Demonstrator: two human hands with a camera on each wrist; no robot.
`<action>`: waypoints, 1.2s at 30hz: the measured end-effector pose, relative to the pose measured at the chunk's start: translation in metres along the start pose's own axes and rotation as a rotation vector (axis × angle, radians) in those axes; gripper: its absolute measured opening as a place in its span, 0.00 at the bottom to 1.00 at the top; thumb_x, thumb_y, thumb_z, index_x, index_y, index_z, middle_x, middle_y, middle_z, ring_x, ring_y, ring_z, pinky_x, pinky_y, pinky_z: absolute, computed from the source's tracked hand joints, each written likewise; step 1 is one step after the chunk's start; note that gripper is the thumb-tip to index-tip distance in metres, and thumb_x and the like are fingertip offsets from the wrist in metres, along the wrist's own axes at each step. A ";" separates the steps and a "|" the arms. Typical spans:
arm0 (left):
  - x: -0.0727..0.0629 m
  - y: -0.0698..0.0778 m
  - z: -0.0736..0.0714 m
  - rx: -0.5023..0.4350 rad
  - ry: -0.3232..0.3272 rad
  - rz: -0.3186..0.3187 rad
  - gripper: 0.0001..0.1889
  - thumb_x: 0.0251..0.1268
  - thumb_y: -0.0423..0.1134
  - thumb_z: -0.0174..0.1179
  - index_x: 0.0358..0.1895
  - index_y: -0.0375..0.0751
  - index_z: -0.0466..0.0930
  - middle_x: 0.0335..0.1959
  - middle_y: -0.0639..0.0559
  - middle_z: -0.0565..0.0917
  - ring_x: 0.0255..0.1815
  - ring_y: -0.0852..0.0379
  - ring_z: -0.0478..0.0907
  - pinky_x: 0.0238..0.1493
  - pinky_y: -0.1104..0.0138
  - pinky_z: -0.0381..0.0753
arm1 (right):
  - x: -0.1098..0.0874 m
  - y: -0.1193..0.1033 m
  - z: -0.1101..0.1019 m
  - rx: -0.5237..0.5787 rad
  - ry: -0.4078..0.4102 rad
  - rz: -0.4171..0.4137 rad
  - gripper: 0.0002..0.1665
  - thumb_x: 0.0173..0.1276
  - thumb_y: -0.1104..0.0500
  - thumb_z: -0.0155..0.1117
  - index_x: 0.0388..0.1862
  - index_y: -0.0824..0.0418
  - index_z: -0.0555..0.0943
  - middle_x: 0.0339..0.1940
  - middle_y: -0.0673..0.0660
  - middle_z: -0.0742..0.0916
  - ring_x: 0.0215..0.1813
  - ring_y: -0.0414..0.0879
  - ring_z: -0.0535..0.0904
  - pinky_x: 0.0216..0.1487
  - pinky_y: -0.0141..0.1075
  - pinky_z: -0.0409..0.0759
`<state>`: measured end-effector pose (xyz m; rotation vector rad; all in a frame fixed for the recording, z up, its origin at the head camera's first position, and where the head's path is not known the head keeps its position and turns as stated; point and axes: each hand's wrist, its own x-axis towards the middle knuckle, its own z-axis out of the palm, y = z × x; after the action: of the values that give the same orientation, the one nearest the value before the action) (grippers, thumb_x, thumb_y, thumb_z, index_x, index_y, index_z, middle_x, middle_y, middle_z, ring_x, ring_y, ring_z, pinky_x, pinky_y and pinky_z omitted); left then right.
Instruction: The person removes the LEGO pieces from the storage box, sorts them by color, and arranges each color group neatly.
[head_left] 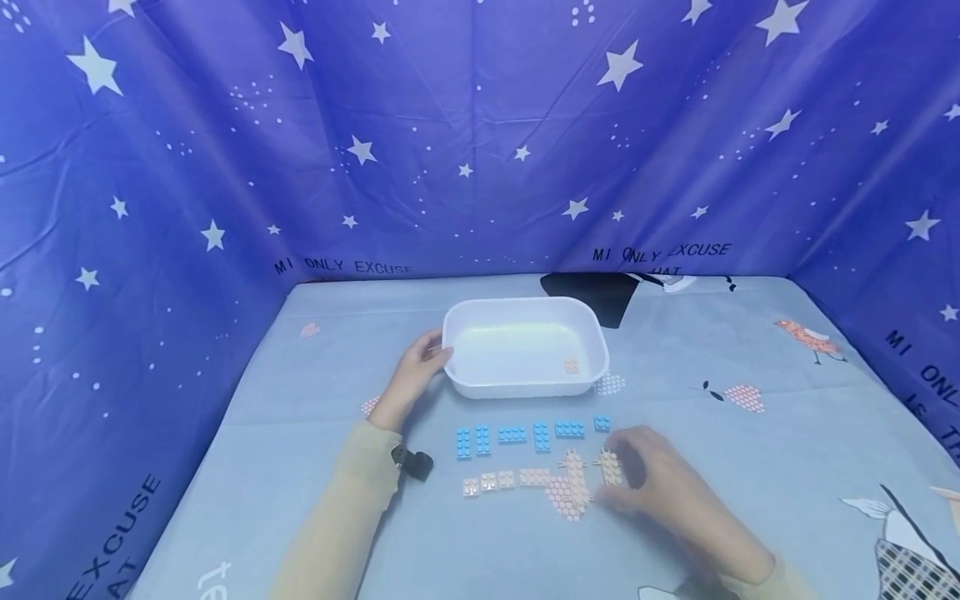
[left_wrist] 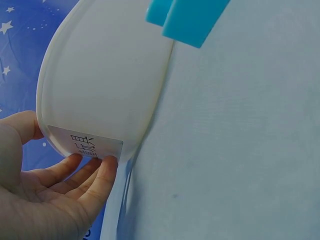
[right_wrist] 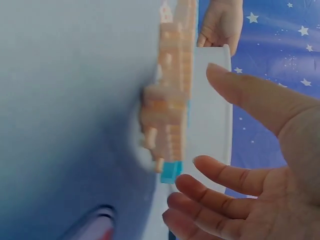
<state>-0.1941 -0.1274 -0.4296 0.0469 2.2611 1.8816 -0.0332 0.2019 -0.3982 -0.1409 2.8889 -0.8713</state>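
Observation:
A white plastic tub stands on the bed-like surface. My left hand grips its left end, thumb at the rim and fingertips against the labelled outer wall. A single small peach brick lies inside the tub. My right hand is around the right end of a row of peach bricks, close to a studded peach piece with side pegs. In the right wrist view its thumb and fingers are spread apart with nothing between them. Another pegged peach piece lies just left of it.
Several blue bricks form a row between the tub and the peach bricks. Smaller peach bricks continue the nearer row leftward. A patterned grey-blue cloth covers the surface, and a blue star-printed curtain hangs around its back and sides.

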 end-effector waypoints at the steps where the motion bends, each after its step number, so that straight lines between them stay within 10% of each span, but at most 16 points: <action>1: 0.000 0.000 0.000 0.002 0.002 -0.001 0.29 0.70 0.43 0.56 0.71 0.40 0.62 0.69 0.37 0.70 0.69 0.41 0.69 0.68 0.51 0.72 | 0.001 -0.001 -0.003 0.010 0.001 0.000 0.43 0.46 0.44 0.79 0.59 0.61 0.75 0.59 0.62 0.79 0.64 0.63 0.72 0.67 0.62 0.67; 16: 0.000 -0.002 0.001 -0.018 0.005 0.004 0.29 0.70 0.42 0.56 0.71 0.40 0.62 0.69 0.38 0.70 0.68 0.42 0.70 0.67 0.52 0.73 | 0.032 -0.021 -0.036 -0.011 0.095 -0.135 0.40 0.55 0.52 0.76 0.64 0.63 0.72 0.59 0.63 0.79 0.52 0.61 0.79 0.50 0.56 0.82; 36: 0.000 -0.004 0.001 -0.020 0.017 0.008 0.30 0.69 0.45 0.57 0.71 0.41 0.63 0.69 0.39 0.70 0.68 0.41 0.70 0.68 0.49 0.70 | 0.085 -0.037 -0.037 0.020 0.126 -0.199 0.37 0.58 0.54 0.73 0.64 0.67 0.73 0.58 0.66 0.80 0.52 0.60 0.81 0.52 0.53 0.83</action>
<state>-0.1938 -0.1272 -0.4337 0.0377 2.2560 1.9153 -0.1203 0.1808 -0.3548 -0.3908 3.0207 -0.9741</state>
